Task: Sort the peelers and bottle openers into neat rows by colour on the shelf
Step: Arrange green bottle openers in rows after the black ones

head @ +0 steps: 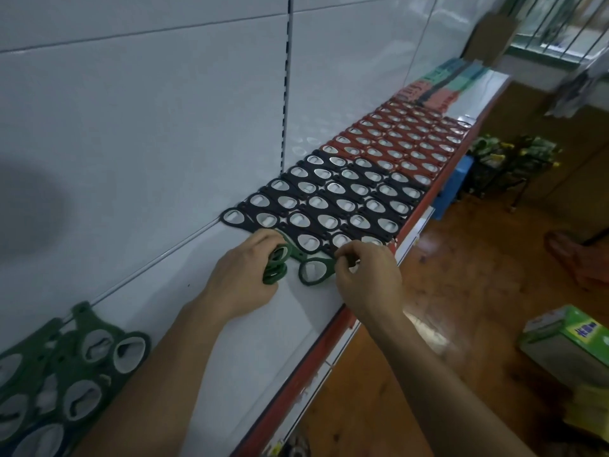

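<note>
Black bottle openers (333, 199) lie in neat rows on the white shelf (230, 324), with red bottle openers (405, 140) in rows behind them. My left hand (242, 278) grips a small stack of green bottle openers (275, 267) just in front of the black rows. My right hand (367, 278) pinches the end of one green bottle opener (314, 270) lying flat on the shelf beside the black ones. A loose pile of green openers (62, 367) sits at the near left.
Peelers in red, dark and teal (441, 84) lie at the shelf's far end. The shelf has a red front edge (316, 354). Below right, a green-and-white box (566, 341) stands on the wooden floor, and a blue stool (453, 186) is beside the shelf.
</note>
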